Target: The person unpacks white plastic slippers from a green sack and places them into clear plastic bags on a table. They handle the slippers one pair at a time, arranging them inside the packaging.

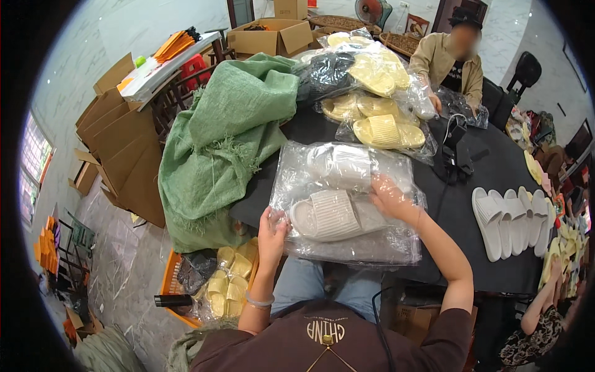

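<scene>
A clear plastic bag (403,248) lies at the near edge of the black table in front of me. Inside it are two ribbed white slippers, a near slipper (325,217) and a far slipper (347,164). My left hand (271,239) pinches the bag's left edge between thumb and fingers. At the bag's right side, my right hand (392,197) reaches in under the film, its fingers curled at the heel end of the slippers. Glare on the plastic partly hides these fingertips.
Bagged yellow slippers (378,124) are heaped ahead, beside a green woven sack (229,136). White slippers (511,217) stand in a row at right. An orange crate (170,282) sits low at left. A co-worker (449,62) handles plastic across the table.
</scene>
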Available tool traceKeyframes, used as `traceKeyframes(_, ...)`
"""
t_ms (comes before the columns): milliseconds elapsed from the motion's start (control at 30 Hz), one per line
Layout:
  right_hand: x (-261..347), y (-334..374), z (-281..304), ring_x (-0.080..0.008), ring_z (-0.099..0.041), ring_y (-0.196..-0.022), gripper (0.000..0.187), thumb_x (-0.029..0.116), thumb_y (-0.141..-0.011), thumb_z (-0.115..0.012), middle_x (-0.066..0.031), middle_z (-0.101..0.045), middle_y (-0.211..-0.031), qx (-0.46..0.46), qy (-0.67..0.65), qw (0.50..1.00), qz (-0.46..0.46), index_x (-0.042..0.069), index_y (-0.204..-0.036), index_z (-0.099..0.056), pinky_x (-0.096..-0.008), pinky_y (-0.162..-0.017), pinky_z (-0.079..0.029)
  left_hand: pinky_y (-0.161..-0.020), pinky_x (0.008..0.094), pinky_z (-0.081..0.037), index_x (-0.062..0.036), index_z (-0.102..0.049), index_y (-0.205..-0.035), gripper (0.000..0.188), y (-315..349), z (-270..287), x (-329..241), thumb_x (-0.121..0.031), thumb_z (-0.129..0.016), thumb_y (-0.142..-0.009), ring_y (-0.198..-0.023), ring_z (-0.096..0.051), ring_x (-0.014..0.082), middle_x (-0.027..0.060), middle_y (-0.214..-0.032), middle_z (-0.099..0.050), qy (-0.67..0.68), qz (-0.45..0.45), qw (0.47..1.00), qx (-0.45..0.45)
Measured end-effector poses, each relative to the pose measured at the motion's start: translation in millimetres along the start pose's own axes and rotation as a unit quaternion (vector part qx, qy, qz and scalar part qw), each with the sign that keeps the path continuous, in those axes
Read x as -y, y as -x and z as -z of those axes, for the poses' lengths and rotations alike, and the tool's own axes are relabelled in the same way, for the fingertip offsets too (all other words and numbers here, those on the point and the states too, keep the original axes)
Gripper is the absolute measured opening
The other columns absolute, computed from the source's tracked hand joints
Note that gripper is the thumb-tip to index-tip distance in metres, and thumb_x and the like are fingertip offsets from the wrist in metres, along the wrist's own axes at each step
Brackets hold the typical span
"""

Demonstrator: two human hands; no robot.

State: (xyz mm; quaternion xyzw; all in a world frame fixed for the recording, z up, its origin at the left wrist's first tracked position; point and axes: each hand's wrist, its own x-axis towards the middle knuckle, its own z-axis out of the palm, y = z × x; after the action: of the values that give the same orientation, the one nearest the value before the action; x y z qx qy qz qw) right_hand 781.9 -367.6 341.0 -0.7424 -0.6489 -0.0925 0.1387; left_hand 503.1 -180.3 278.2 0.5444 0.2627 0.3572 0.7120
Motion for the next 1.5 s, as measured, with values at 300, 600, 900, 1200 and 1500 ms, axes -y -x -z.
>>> traceKeyframes(300, -25.8, -43.9, -20.4, -0.038, -0.05, -0.116, 0.044, 0.003, -0.073, -0.06, -0.0189, -0.058, -0.121, -0.055, -0.138, 0.989, 0.017, 0.003, -0.117, -0.058, -0.0413, -0.098, -0.041, -0.091, 0.0278, -0.045, -0.0066, -0.015, -0.149, 0.069, -13.5, 11.4, -4.5, 0.009, -0.046, -0.089, -0.108, -0.053, 0.0188, 0.0211, -0.133, -0.046, -0.084, -0.002, 0.991, 0.1)
traceKeyframes(600, -11.1, -67.0, -30.1, -0.0332, -0.056, -0.106, 0.04, 0.005, -0.073, -0.058, -0.0154, -0.061, -0.112, 0.054, 0.093, 0.989, -0.104, 0.004, -0.113, -0.061, -0.0484, -0.088, -0.044, -0.092, 0.0296, -0.045, -0.0035, -0.037, -0.141, 0.056, -12.2, 4.5, -14.6, 0.003, -0.053, -0.088, -0.113, -0.053, 0.0199, 0.015, -0.131, -0.05, -0.044, 0.056, 0.993, 0.097)
traceKeyframes(900, -2.6, -87.2, 0.0, -0.042, -0.041, -0.126, 0.059, 0.023, -0.075, -0.059, -0.0197, -0.04, -0.141, 0.311, -0.123, 0.94, -0.062, 0.003, -0.13, -0.047, -0.0446, -0.109, -0.03, -0.097, 0.0313, -0.042, -0.0014, -0.042, -0.137, 0.058, -12.3, 3.4, -11.6, -0.003, -0.063, -0.083, -0.116, -0.053, 0.0212, 0.0165, -0.128, -0.054, -0.18, -0.016, 0.979, 0.098)
traceKeyframes(1200, 22.5, -75.4, -18.5, -0.0397, -0.051, -0.112, 0.036, 0.019, -0.077, -0.061, -0.0166, -0.059, -0.117, 0.098, -0.133, 0.979, -0.116, 0.009, -0.111, -0.064, -0.0467, -0.096, -0.04, -0.097, 0.0323, -0.042, -0.0015, -0.022, -0.146, 0.072, -5.9, 0.2, -55.1, -0.012, -0.064, -0.087, -0.117, -0.052, 0.0237, 0.0213, -0.13, -0.051, -0.123, 0.035, 0.986, 0.111)
traceKeyframes(1500, 39.3, -48.7, 20.1, -0.0338, -0.047, -0.123, 0.039, 0.01, -0.07, -0.066, -0.0105, -0.059, -0.122, -0.062, -0.083, 0.992, 0.074, 0.011, -0.11, -0.066, -0.0486, -0.105, -0.031, -0.09, 0.0378, -0.05, 0.007, -0.045, -0.129, 0.081, -122.9, 10.3, -90.7, -0.064, -0.032, -0.093, -0.107, -0.06, 0.0243, 0.0183, -0.117, -0.06, -0.002, 0.242, 0.94, 0.242)
